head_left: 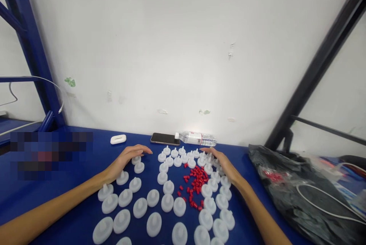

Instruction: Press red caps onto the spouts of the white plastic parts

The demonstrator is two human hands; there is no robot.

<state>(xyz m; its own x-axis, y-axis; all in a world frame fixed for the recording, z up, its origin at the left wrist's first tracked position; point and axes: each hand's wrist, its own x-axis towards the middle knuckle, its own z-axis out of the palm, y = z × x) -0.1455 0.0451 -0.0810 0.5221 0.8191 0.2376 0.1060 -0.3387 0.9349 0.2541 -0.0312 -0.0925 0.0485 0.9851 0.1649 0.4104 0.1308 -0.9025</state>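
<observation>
Step in hand, by judgement: bracketing of the white stemmed discs (pixel 153 224) from both sides on the blue tabletop (pixel 80 226). Disc placement: close together at right, more widely spaced at left and front. Small red pieces (pixel 197 180): loose pile inside the curve of discs at right. Left hand (pixel 126 158): unclenched, fingers extended inward, just beside the far left discs, nothing visibly grasped. Right hand (pixel 225 165): unclenched, fingers extended around the far right edge of the discs; contact underneath impossible to tell. Requirement for the next move, by judgement: low, even contact against disc rims. Avoid tipping upright stems or scattering the red pieces. Keep fingertips clear of the bottle (pixel 196 138) and phone (pixel 165 139) behind.
</observation>
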